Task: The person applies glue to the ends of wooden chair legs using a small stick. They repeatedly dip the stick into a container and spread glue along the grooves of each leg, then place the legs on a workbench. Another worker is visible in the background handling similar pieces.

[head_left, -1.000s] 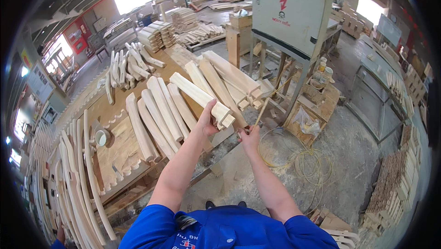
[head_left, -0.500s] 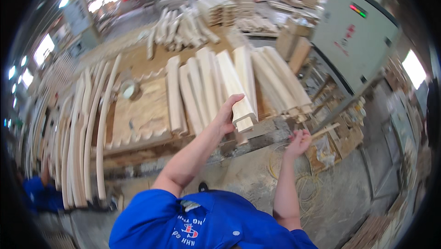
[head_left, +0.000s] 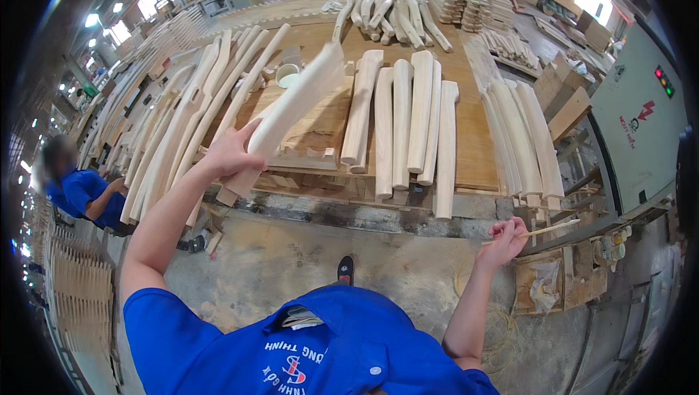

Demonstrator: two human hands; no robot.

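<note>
My left hand [head_left: 234, 153] grips a pale shaped wooden piece [head_left: 300, 102] near its lower end. The piece slants up and away to the right, over a wooden board [head_left: 320, 122] on the workbench. In my right hand [head_left: 504, 242], out past the bench's front edge, a thin wooden stick [head_left: 552, 230] is pinched between the fingers and points right. A small cup [head_left: 287, 76] with whitish contents stands behind the held piece. Several similar wooden pieces [head_left: 420, 107] lie side by side on the bench, right of the board.
Long curved wooden pieces [head_left: 189, 115] lie at the left. More pieces are piled at the bench's far side [head_left: 393, 13] and right end [head_left: 528, 136]. A grey-green electrical cabinet [head_left: 648, 140] stands at right. A co-worker in blue [head_left: 87, 195] is at far left.
My left hand has swung left with the wooden piece, from above the row of pieces to the board. The view has shifted, and the stick in my right hand shows more clearly.
</note>
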